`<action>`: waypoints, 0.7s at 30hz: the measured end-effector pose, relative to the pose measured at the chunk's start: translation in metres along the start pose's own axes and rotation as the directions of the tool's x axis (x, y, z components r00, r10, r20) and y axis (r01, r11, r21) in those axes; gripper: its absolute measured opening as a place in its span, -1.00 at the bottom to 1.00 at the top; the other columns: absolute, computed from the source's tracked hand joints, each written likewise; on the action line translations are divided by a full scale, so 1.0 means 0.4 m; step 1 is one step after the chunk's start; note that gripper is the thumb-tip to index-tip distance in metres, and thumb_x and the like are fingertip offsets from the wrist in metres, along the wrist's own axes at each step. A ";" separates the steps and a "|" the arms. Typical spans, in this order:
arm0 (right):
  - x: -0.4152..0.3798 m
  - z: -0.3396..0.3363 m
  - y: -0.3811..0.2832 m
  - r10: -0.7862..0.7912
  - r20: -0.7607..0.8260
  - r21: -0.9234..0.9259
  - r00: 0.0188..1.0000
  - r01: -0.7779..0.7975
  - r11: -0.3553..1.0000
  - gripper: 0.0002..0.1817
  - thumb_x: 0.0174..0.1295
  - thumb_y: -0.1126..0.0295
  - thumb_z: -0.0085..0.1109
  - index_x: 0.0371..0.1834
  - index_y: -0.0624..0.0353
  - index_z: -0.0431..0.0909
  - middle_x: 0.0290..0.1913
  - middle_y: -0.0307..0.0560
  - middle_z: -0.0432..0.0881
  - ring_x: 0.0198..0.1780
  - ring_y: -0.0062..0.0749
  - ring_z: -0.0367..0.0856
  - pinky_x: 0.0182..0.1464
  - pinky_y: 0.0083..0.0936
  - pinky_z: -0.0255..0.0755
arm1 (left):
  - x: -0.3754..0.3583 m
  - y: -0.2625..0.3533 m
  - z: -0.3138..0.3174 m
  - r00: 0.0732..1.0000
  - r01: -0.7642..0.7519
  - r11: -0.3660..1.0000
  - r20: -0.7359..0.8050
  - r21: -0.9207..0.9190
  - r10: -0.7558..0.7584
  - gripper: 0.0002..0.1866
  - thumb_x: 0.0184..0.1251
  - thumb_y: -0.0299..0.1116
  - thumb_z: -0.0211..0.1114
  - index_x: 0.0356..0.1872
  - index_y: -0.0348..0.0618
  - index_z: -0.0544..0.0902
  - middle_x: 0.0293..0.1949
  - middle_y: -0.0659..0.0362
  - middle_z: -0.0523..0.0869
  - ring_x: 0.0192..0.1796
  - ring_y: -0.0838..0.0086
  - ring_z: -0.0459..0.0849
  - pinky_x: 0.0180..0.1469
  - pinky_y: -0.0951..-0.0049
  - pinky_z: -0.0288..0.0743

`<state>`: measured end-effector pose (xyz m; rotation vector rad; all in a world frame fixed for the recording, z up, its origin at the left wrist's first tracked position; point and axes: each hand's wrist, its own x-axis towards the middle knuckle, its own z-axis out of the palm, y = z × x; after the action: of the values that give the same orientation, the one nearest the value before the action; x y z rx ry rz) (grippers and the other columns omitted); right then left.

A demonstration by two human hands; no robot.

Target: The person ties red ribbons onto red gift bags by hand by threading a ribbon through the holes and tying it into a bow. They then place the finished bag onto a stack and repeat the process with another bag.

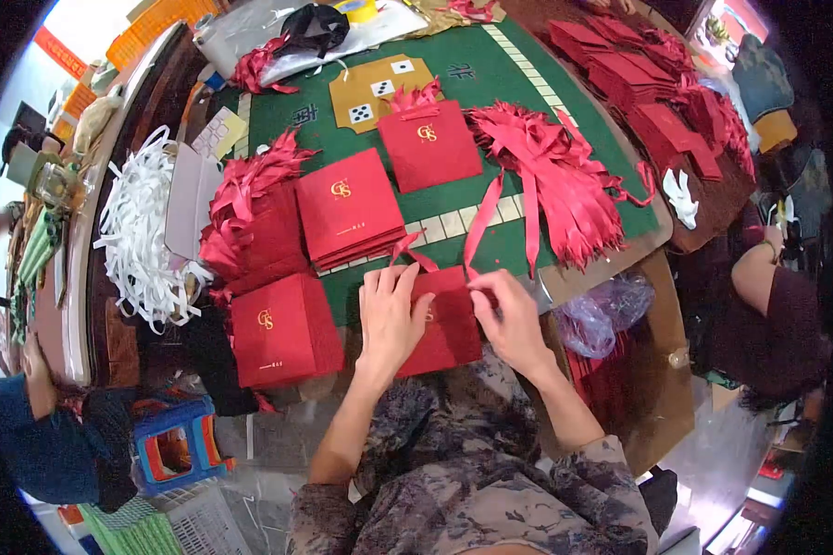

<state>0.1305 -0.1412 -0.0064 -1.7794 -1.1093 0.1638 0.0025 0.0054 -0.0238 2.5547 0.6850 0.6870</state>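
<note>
A red paper gift bag (446,338) with a gold logo is in front of me at the table's near edge, partly covered by my hands. My left hand (389,310) is over its upper left part, fingers curled at the top edge and thumb on the front. A red ribbon end (423,261) sticks up by those fingertips. At the bag's upper right corner, my right hand (509,319) pinches a red ribbon (483,227) between thumb and forefinger. The exact grip under the fingers is hidden.
Stacked red bags (347,203) and a lower-left stack (285,328) flank my left hand. A bundle of red ribbons (565,190) lies at right, white ribbons (143,231) at left. Another person's arm (757,277) shows at right; a blue stool (178,444) stands below.
</note>
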 end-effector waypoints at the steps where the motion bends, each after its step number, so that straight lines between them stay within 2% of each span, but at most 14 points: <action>1: 0.005 0.014 0.009 -0.011 0.018 -0.029 1.000 0.012 1.000 -0.88 0.34 0.54 0.15 -0.09 0.24 0.56 -0.19 0.06 0.58 -0.11 -0.03 0.62 -0.07 -0.30 0.49 | 0.001 -0.004 0.005 1.000 -0.003 1.000 0.005 -0.003 0.003 -0.56 0.12 -0.39 0.47 0.08 -0.15 0.65 -0.05 0.07 0.65 0.07 0.11 0.52 0.12 0.13 0.40; 4: 0.012 0.056 0.030 0.004 0.041 -0.052 0.999 -0.002 0.999 -0.88 0.32 0.55 0.16 -0.10 0.22 0.59 -0.19 0.04 0.57 -0.10 0.00 0.60 -0.04 -0.27 0.48 | 0.001 -0.008 0.007 0.999 -0.023 0.999 0.046 0.036 0.021 -0.57 0.10 -0.38 0.49 0.04 -0.14 0.64 -0.07 0.10 0.65 0.05 0.12 0.52 0.09 0.13 0.39; 7: 0.010 0.078 0.035 0.042 0.015 -0.066 0.999 -0.041 0.997 -0.90 0.27 0.52 0.24 -0.17 0.20 0.64 -0.21 -0.02 0.60 -0.11 -0.06 0.61 -0.07 -0.27 0.48 | 0.007 0.001 -0.005 0.999 -0.007 1.000 0.044 0.021 0.006 -0.63 0.07 -0.38 0.50 -0.06 -0.12 0.64 -0.14 0.13 0.66 0.02 0.15 0.52 0.07 0.16 0.37; 10: 0.010 0.074 0.029 0.059 0.007 -0.070 0.998 -0.059 0.996 -0.90 0.23 0.49 0.29 -0.21 0.20 0.66 -0.25 -0.05 0.61 -0.15 -0.09 0.62 -0.10 -0.27 0.49 | 0.009 0.010 -0.017 0.993 0.048 0.999 0.113 -0.007 -0.046 -0.69 0.06 -0.40 0.51 -0.16 -0.09 0.62 -0.20 0.16 0.68 -0.03 0.19 0.57 0.07 0.19 0.34; 12: 0.007 0.070 0.028 0.072 0.008 -0.070 0.997 -0.071 0.995 -0.90 0.21 0.47 0.32 -0.23 0.19 0.66 -0.28 -0.06 0.61 -0.17 -0.10 0.63 -0.11 -0.28 0.49 | 0.007 0.008 -0.018 0.988 0.104 0.988 0.130 -0.114 -0.089 -0.72 0.07 -0.42 0.50 -0.19 -0.08 0.62 -0.28 0.19 0.70 -0.08 0.23 0.63 0.10 0.21 0.31; 15: 0.002 0.066 0.031 0.024 0.022 -0.116 0.999 -0.021 0.993 -0.88 0.19 0.44 0.35 -0.23 0.18 0.66 -0.31 -0.05 0.62 -0.21 -0.11 0.64 -0.14 -0.28 0.50 | 0.008 0.007 -0.020 0.982 0.135 0.978 0.150 -0.159 -0.111 -0.73 0.11 -0.43 0.48 -0.16 -0.10 0.63 -0.27 0.19 0.73 -0.11 0.24 0.67 0.12 0.21 0.31; 18: 0.002 0.062 0.027 0.059 0.023 -0.074 0.998 -0.057 0.996 -0.87 0.16 0.43 0.35 -0.24 0.18 0.66 -0.32 -0.03 0.63 -0.23 -0.11 0.65 -0.17 -0.27 0.51 | 0.005 0.009 -0.019 0.979 0.136 0.974 0.175 -0.183 -0.104 -0.74 0.13 -0.43 0.47 -0.15 -0.10 0.66 -0.26 0.18 0.76 -0.09 0.25 0.67 0.13 0.23 0.31; 20: 0.004 0.062 0.025 0.170 0.050 -0.021 0.984 -0.169 0.985 -0.86 0.14 0.44 0.34 -0.24 0.18 0.67 -0.32 -0.02 0.64 -0.24 -0.10 0.66 -0.19 -0.26 0.51 | 0.001 0.018 -0.023 0.984 0.111 0.978 0.161 -0.179 -0.082 -0.74 0.13 -0.44 0.47 -0.14 -0.09 0.68 -0.24 0.18 0.77 -0.09 0.25 0.67 0.13 0.23 0.31; 21: 0.006 0.061 0.024 0.170 0.049 -0.020 0.984 -0.170 0.985 -0.86 0.14 0.44 0.34 -0.24 0.18 0.67 -0.32 -0.02 0.64 -0.24 -0.10 0.66 -0.19 -0.26 0.51 | 0.000 0.023 -0.023 0.987 0.087 0.981 0.145 -0.175 -0.062 -0.75 0.13 -0.44 0.46 -0.13 -0.07 0.70 -0.22 0.18 0.78 -0.10 0.26 0.67 0.14 0.23 0.31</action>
<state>0.1239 -0.1241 -0.0253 -1.8934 -0.9957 0.3050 0.0006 0.0002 -0.0120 2.3717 0.6383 0.5157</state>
